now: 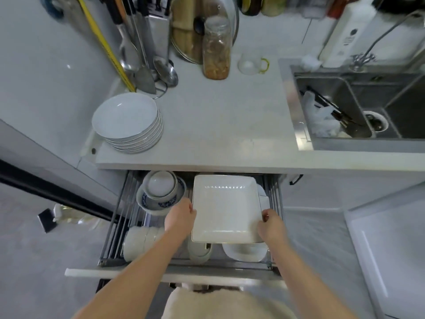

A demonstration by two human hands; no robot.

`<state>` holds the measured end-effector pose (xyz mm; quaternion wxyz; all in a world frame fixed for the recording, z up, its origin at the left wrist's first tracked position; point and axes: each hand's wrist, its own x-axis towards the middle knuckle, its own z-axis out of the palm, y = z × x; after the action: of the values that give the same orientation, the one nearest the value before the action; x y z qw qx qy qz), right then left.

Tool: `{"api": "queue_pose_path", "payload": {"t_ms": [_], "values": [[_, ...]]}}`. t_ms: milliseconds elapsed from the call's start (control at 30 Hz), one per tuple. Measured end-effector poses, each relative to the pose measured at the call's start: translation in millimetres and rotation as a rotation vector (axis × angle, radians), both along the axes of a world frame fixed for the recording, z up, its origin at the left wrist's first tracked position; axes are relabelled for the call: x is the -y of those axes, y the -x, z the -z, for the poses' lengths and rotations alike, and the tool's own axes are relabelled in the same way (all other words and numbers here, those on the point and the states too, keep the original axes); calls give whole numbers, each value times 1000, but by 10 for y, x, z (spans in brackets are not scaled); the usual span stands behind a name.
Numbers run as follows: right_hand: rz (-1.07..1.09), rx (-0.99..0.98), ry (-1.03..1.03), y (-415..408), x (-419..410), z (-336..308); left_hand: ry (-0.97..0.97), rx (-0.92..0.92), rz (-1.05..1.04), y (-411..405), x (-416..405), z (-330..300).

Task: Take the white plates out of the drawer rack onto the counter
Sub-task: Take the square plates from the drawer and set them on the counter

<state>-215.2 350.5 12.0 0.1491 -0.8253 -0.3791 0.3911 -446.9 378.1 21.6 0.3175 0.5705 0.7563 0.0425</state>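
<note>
Nearest, we grip a square white plate by its side edges, left hand and right hand both closed on it, above the open drawer rack. Below it we note further white plates and bowls remaining. Farther, on the counter, a round plate stack already stands at left; we judge the task partly done.

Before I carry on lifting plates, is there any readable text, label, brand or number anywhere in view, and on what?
Nothing can be read.
White bottle by the sink: a dark round logo with lines of print below, too blurred to read.
Yellow strip against the wall: dark marks, too small to read.
Glass jar: no label visible.
Square plate: unmarked.
</note>
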Motion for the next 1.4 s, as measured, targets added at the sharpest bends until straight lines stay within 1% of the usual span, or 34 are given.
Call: {"api": "queue_pose_path", "payload": {"t_ms": [167, 300, 367, 500, 600, 767, 900, 967, 1100, 1300, 1400], "values": [[-19, -93, -90, 66, -65, -358, -83, 12, -8, 184, -28, -340], [-40, -165, -212, 131, -204, -609, -129, 42, -71, 299, -145, -546], [-31, -190, -251, 184, -326, -713, -151, 95, -126, 341, -242, -632], [-54, -174, -275, 312, -610, -846, -193, 226, -272, 438, -484, -742], [-37, -200, -297, 426, -838, -870, -149, 286, -321, 517, -702, -773], [-13, -204, -296, 603, -1207, -858, -43, 522, -441, 637, -1072, -750], [19, -213, -311, 696, -1462, -817, -17, 757, -548, 699, -1309, -622], [28, -211, -318, 721, -1579, -785, -15, 831, -591, 704, -1403, -567], [49, -201, -320, 751, -1774, -723, 3, 922, -587, 733, -1567, -521], [44, -177, -326, 769, -1948, -639, -17, 996, -548, 701, -1684, -542], [37, -151, -320, 776, -1990, -594, -31, 998, -541, 687, -1725, -522]]}}
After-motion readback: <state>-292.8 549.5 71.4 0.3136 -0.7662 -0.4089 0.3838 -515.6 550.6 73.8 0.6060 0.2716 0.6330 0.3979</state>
